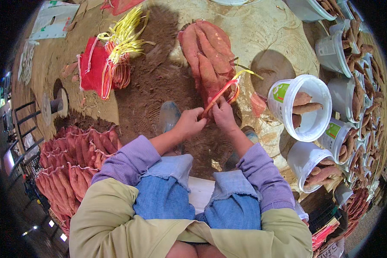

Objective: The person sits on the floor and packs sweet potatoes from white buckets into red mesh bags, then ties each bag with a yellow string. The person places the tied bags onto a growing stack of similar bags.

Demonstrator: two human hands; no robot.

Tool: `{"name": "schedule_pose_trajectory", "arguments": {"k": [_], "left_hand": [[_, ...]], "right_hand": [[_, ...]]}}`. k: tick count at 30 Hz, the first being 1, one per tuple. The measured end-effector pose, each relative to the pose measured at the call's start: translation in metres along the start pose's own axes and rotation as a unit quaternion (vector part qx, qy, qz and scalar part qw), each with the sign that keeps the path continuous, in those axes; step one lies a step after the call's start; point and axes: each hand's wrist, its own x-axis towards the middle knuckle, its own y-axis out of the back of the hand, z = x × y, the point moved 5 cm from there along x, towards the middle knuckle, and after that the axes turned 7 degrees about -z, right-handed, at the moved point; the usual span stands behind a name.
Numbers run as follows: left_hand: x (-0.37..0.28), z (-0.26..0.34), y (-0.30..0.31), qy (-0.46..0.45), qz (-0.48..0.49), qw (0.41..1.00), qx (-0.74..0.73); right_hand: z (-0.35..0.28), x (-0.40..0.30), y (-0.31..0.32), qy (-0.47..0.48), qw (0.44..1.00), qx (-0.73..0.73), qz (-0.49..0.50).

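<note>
A red mesh bag packed with long sweet potatoes lies on the floor in front of me, its gathered neck towards my body. My left hand pinches the bag's twisted top edge between thumb and fingers. Close beside it, my right hand grips the same gathered mesh, with the fingers partly hidden. A yellow drawstring sticks out from the red band above my right hand. Both hands are between my boots and the filled part of the bag.
To the right stands a white bucket with a few sweet potatoes, before rows of fuller buckets. Folded red mesh bags with yellow ties lie ahead left. Filled bags stand near my left side, below a spool.
</note>
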Motion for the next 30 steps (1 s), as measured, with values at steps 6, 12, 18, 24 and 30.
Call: {"name": "schedule_pose_trajectory", "arguments": {"k": [6,12,18,24,30], "left_hand": [[0.044,-0.021,0.023,0.091,0.249,0.964,0.01],[0.091,-0.023,0.027,0.093,0.196,0.961,-0.17],[0.081,-0.019,0.02,0.103,0.145,0.923,-0.342],[0.076,-0.028,0.01,0.077,0.135,0.951,-0.269],[0.056,-0.007,-0.01,0.053,0.127,0.988,-0.064]], "right_hand": [[-0.025,-0.023,0.014,0.026,0.988,-0.135,0.065],[-0.028,-0.051,0.028,-0.009,0.977,-0.198,0.079],[-0.002,-0.078,0.06,-0.035,0.97,-0.218,0.104],[0.025,-0.09,0.097,0.011,0.883,-0.426,0.198],[-0.007,-0.031,0.057,0.174,0.912,-0.361,0.086]]}}
